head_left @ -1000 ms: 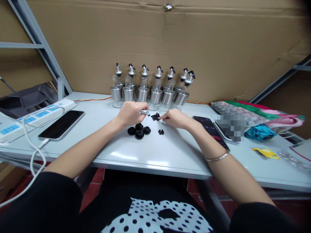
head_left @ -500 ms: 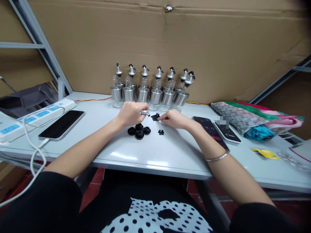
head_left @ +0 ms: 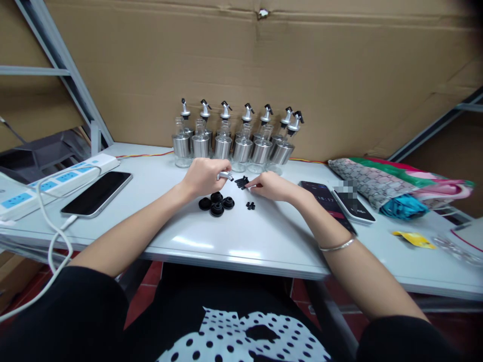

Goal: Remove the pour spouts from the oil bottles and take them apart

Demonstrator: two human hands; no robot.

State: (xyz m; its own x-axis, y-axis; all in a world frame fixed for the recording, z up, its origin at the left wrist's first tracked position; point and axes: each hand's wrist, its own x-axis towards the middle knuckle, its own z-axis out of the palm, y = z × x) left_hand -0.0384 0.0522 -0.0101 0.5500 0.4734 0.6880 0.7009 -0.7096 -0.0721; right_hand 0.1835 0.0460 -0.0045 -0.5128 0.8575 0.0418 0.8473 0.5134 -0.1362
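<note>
My left hand (head_left: 207, 177) is closed around a silver pourer spout (head_left: 225, 176), whose dark tip points to the right. Just past that tip lies a small pile of thin black levers (head_left: 241, 182). At the pile's right edge are the fingertips of my right hand (head_left: 269, 185), index finger forward and the others curled; whether they pinch a piece is too small to make out. Several round black stoppers (head_left: 216, 208) are grouped below my left hand. A few tiny black parts (head_left: 250, 205) lie below my right hand.
Glass bottles with steel sleeves (head_left: 242, 150) line the back, the rear ones fitted with pourers (head_left: 247, 112). On the left are a phone (head_left: 98, 193) and a power strip (head_left: 60, 183). On the right are another phone (head_left: 328, 206), a white device (head_left: 354, 205), a patterned bag (head_left: 358, 181) and a yellow packet (head_left: 414, 239).
Both hands stay nearly in place. My right fingertips shift very slightly at the edge of the lever pile; the spout remains in my left hand.
</note>
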